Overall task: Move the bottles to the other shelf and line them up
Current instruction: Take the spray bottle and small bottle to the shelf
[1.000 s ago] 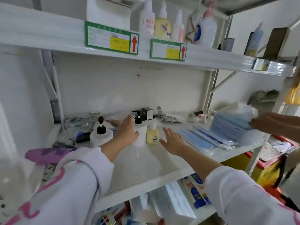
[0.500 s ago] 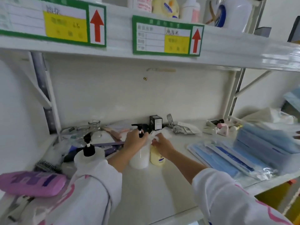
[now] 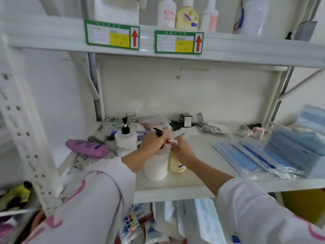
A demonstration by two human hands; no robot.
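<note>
On the middle shelf (image 3: 175, 187) stand a white pump bottle (image 3: 155, 166) and, touching its right side, a small yellow bottle (image 3: 176, 163). My left hand (image 3: 152, 142) grips the white bottle's black pump neck. My right hand (image 3: 181, 149) holds the top of the yellow bottle. A second white bottle with a black pump (image 3: 125, 140) stands just to the left. On the upper shelf (image 3: 228, 48) several bottles stand in a row: a white one with red print (image 3: 166, 14), a yellow one (image 3: 187, 16), a white-pink one (image 3: 210, 18) and a large white one (image 3: 255, 14).
A purple pouch (image 3: 87, 147) lies at the shelf's left. Blue mask packs (image 3: 255, 157) and a stack of them (image 3: 299, 147) fill the right side. Small clutter, a black box (image 3: 186, 120) and glass jars (image 3: 131, 118) sit along the back. Green labels (image 3: 179, 42) hang on the upper shelf edge.
My left hand stays on the white pump bottle. My right hand came in from the open shelf and closed on the yellow bottle's top. The camera moved closer, then tilted up.
</note>
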